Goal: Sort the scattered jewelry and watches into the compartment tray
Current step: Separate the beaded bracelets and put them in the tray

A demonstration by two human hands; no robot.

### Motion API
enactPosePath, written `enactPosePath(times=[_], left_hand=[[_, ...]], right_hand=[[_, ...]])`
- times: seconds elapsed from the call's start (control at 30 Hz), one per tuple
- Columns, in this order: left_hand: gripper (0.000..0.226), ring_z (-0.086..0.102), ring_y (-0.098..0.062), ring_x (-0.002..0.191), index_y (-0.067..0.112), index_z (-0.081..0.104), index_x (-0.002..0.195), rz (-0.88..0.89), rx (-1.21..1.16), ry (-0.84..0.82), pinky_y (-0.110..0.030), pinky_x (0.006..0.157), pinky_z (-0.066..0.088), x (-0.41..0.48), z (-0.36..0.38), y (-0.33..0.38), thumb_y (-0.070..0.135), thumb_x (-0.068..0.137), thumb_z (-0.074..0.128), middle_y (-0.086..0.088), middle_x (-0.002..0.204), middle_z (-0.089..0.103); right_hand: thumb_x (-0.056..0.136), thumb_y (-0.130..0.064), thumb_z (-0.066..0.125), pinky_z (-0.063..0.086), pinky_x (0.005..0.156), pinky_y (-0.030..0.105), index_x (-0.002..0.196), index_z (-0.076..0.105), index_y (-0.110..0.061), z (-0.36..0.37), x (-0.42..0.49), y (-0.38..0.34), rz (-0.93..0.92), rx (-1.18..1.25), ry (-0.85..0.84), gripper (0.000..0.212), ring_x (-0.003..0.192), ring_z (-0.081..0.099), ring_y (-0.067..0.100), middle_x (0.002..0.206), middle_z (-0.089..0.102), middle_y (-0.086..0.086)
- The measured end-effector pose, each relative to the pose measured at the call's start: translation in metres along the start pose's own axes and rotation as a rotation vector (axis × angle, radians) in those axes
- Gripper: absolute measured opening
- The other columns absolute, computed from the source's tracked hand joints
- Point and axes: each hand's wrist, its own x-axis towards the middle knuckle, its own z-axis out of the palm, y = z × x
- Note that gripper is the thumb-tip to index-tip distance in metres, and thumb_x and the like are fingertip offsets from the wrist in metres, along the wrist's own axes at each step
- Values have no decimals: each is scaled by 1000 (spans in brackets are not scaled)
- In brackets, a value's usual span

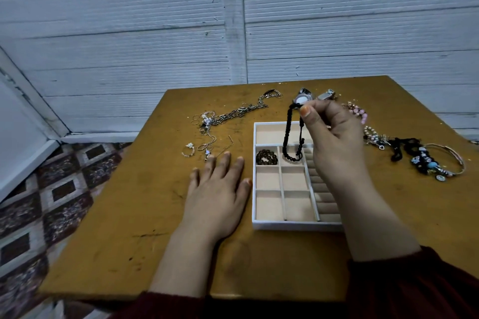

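Observation:
A white compartment tray with beige lining sits on the wooden table. Its upper left small cell holds a dark beaded bracelet. My right hand pinches a black beaded bracelet and holds it up, so that its lower loop hangs over the small cell beside the dark one. My left hand lies flat on the table, left of the tray, holding nothing. A silver watch lies behind the tray. Tangled chains and rings lie to the tray's left.
Pink bead jewelry, a pearl piece, black cords with charms and a bangle are scattered right of the tray. A second watch piece lies at the back. Grey panelled walls stand behind the table; patterned floor lies left.

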Motion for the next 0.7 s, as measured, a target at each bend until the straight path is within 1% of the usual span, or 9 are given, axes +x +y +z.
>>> enactPosePath(times=[0.1, 0.17, 0.37, 0.43, 0.5, 0.57, 0.6, 0.63, 0.7], left_hand=[[54, -9, -12, 147, 39, 6, 150, 4, 12, -9, -42, 119, -3, 1, 0, -1, 50, 99, 16, 12, 160, -4], [54, -10, -12, 147, 38, 5, 150, 8, 13, -11, -42, 119, -3, 2, 1, -2, 51, 99, 16, 12, 160, -5], [54, -11, -13, 147, 37, 6, 151, 17, 5, -3, -42, 119, -4, 1, 0, -2, 51, 99, 17, 11, 160, -4], [54, -10, -13, 147, 37, 7, 151, 17, 7, 3, -42, 119, -3, 1, 0, -2, 50, 99, 17, 11, 160, -3], [54, -10, -13, 147, 37, 8, 151, 18, 4, 7, -42, 119, -2, 1, 0, -2, 50, 99, 18, 12, 160, -3], [54, -9, -14, 147, 37, 8, 150, 18, 2, 9, -42, 119, -1, 1, 0, -2, 50, 99, 18, 12, 160, -2], [54, -8, -14, 147, 37, 9, 150, 17, 0, 8, -42, 119, -1, 1, 0, -2, 50, 99, 18, 12, 160, -2], [55, -8, -13, 147, 37, 9, 150, 16, -1, 8, -42, 119, -1, 1, 0, -2, 51, 99, 19, 12, 160, -1], [55, -8, -13, 147, 37, 9, 150, 13, -3, 7, -42, 119, -1, 1, 0, -2, 51, 99, 19, 12, 160, -1]], right_hand=[[94, -17, 58, 44, 71, 8, 87, 63, -22, 1, -3, 2, 26, 0, -4, 9, 78, 57, -5, 85, 64, -8], [94, -16, 58, 43, 64, 6, 88, 63, -20, 2, -5, 3, 27, -22, -10, 9, 71, 54, -6, 83, 63, -8], [91, -13, 62, 40, 57, 5, 80, 62, -27, 0, -5, 8, 15, -166, -37, 18, 64, 53, -8, 79, 61, -6], [90, -16, 62, 42, 57, 13, 80, 62, -28, -1, -3, 14, 37, -266, -32, 16, 59, 51, -6, 73, 60, -8], [89, -23, 63, 48, 66, 28, 79, 62, -29, -2, -2, 21, 58, -379, -22, 12, 61, 53, -2, 67, 59, -13], [88, -30, 61, 51, 77, 45, 80, 61, -30, -2, -2, 24, 74, -480, -24, 8, 72, 59, 10, 65, 59, -17], [87, -33, 59, 49, 81, 50, 79, 60, -30, -2, -3, 23, 81, -527, -31, 8, 78, 61, 16, 67, 60, -17], [87, -34, 59, 49, 82, 51, 77, 59, -31, -1, -3, 22, 87, -568, -41, 9, 82, 62, 20, 69, 61, -16], [87, -31, 60, 47, 85, 49, 72, 56, -33, -1, -4, 20, 99, -654, -62, 15, 87, 61, 24, 70, 62, -13]])
